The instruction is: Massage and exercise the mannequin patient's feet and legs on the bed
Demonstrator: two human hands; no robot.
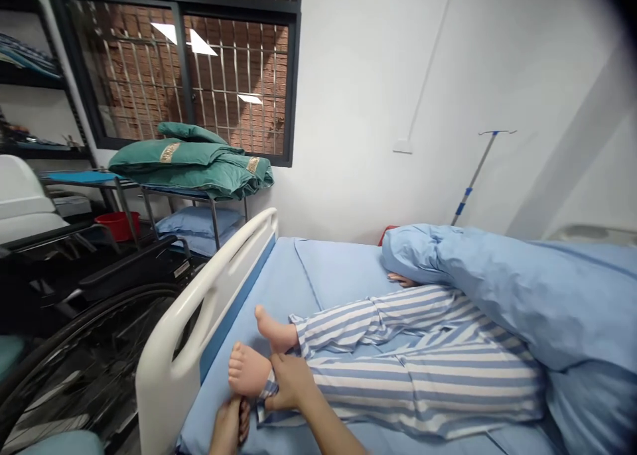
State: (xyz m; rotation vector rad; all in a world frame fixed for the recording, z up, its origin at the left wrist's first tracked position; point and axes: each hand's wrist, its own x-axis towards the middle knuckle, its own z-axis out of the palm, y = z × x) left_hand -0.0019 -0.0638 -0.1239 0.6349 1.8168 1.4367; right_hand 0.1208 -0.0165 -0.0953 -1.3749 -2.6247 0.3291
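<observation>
Two bare feet of a person or manikin lie on the bed, coming out of blue-and-white striped trousers (428,375). My right hand (291,381) is closed round the near ankle and the trouser cuff, its thumb on the near side. Just below the near foot (247,370), my left hand (229,423) has its fingers curled in. The left thumb touches the heel area; what lies inside those fingers is hidden. Behind, the far foot (276,330) points upward, untouched. A blue quilt (512,289) covers the upper legs, and part of a hand (402,280) shows at its edge.
The white bed end board (164,342) rises just left of the feet. Beyond it stands a wheelchair (134,309). Green folded bedding (194,160) lies on a rack below the window, near a red basin (118,225). An IV pole (475,176) stands behind the bed.
</observation>
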